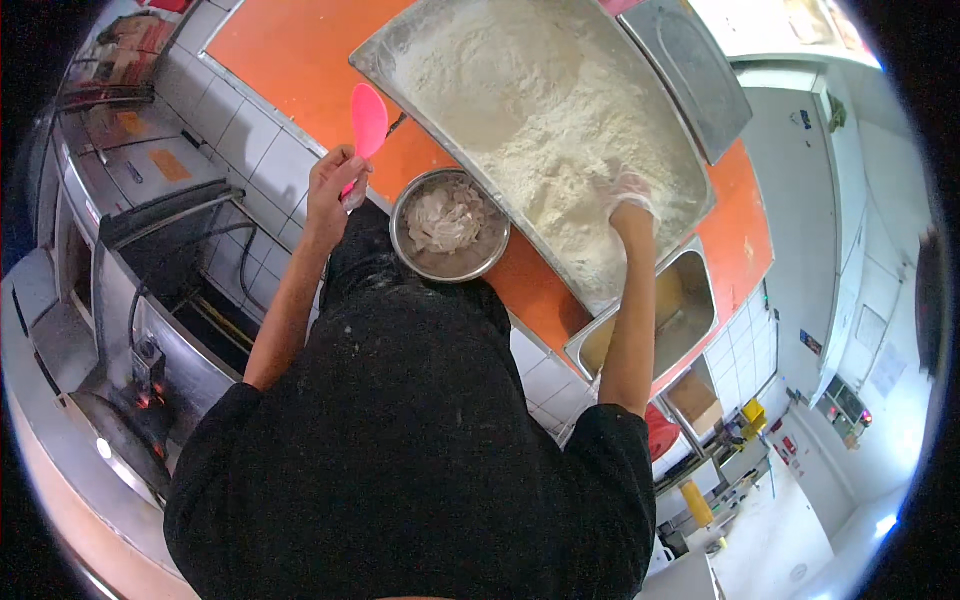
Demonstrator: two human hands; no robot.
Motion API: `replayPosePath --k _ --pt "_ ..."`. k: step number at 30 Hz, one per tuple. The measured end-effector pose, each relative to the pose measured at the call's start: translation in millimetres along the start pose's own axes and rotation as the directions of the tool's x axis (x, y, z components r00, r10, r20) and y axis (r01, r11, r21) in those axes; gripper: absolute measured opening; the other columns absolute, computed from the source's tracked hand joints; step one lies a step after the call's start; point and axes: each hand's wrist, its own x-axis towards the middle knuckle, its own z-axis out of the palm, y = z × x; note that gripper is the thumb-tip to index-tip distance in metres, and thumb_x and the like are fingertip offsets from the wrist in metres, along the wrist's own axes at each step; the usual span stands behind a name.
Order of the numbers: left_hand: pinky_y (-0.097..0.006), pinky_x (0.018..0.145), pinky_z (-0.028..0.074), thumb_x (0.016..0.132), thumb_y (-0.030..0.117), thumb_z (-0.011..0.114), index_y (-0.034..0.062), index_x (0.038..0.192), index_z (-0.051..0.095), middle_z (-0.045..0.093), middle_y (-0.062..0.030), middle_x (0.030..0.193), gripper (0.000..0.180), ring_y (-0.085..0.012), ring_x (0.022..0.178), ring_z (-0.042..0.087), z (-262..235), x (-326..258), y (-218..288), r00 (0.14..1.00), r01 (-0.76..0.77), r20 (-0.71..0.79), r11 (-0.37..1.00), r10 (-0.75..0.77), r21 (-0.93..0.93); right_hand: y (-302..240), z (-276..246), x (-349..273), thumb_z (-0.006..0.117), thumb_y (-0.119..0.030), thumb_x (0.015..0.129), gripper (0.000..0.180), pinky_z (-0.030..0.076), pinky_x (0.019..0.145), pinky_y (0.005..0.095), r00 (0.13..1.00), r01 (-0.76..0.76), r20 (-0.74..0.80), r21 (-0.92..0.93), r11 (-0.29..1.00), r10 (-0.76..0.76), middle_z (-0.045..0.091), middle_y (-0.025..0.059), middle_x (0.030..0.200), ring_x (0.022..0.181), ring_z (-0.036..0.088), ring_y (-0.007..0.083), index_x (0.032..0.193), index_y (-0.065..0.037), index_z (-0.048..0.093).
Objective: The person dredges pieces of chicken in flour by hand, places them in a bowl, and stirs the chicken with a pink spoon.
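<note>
I see the left hand point(335, 180) gripping a pink spoon point(368, 125) beside the bowl point(449, 225), right hand point(628, 192) in the flour tray point(375, 55), fingers' spread unclear; I advise slow, even pressing.

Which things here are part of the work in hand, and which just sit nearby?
In use:
left hand holding pink spatula
right hand in flour tray
round metal bowl of pale pieces

Nearby:
empty grey tray
rectangular pan of yellowish liquid
orange counter

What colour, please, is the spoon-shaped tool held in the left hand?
Bright pink: the pink plastic paddle spoon, gripped by the left hand, shows best in the head view.
</note>
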Motion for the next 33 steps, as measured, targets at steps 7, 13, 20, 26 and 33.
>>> replayPosePath --k 7,13,20,26,33 --pt "-0.021 0.042 0.021 0.093 0.024 0.055 0.0046 0.091 0.056 0.044 0.0039 0.059 0.019 -0.0036 0.044 0.031 4.9 0.8 0.7 1.000 -0.008 0.003 1.000 0.008 0.000 19.3 -0.4 -15.4 0.054 -0.043 0.090 0.045 0.047 0.089 0.0434 0.998 0.049 -0.026 -0.213 0.976 -0.056 0.064 0.0195 0.107 0.103 0.059 0.0367 0.108 -0.002 0.063" --pt "-0.021 0.041 0.021 0.092 0.024 0.056 0.0050 0.091 0.057 0.043 0.0042 0.058 0.020 -0.0032 0.043 0.030 -1.5 -0.1 -1.6 0.999 -0.037 0.006 0.999 0.037 0.025 -34.5 7.2 -4.3 0.052 -0.038 0.090 0.040 0.047 0.089 0.0431 0.976 0.042 0.215 -0.270 0.962 0.018 0.064 0.0197 0.110 0.103 0.060 0.0350 0.110 -0.005 0.063" --pt "-0.020 0.041 0.021 0.092 0.024 0.056 0.0048 0.090 0.056 0.043 0.0043 0.059 0.020 -0.0026 0.044 0.031 -1.8 1.9 -0.3 1.000 -0.021 -0.011 1.000 0.022 0.013 2.2 25.4 -9.6 0.054 -0.032 0.089 0.036 0.049 0.088 0.0412 0.989 0.035 0.147 -0.237 0.971 0.001 0.064 0.0190 0.111 0.102 0.061 0.0348 0.112 -0.005 0.063" --pt "-0.021 0.041 0.021 0.092 0.023 0.056 0.0049 0.087 0.057 0.042 0.0050 0.056 0.019 -0.0025 0.044 0.031 -1.6 -3.1 1.7 0.999 -0.014 -0.030 1.000 0.013 -0.015 9.4 0.5 4.7 0.059 -0.027 0.087 0.037 0.045 0.095 0.0397 0.981 -0.195 0.001 0.008 0.981 0.195 0.062 0.0205 0.115 0.108 0.058 0.0346 0.118 -0.006 0.060" --pt "-0.020 0.042 0.022 0.093 0.024 0.055 0.0053 0.091 0.055 0.043 0.0047 0.059 0.019 -0.0023 0.044 0.031 3.3 5.1 -4.2 0.999 -0.021 0.041 1.000 0.022 -0.019 33.8 51.3 11.9 0.059 -0.025 0.087 0.032 0.044 0.094 0.0419 0.992 -0.020 0.124 -0.100 0.995 0.033 0.064 0.0190 0.112 0.107 0.058 0.0363 0.110 -0.003 0.063"
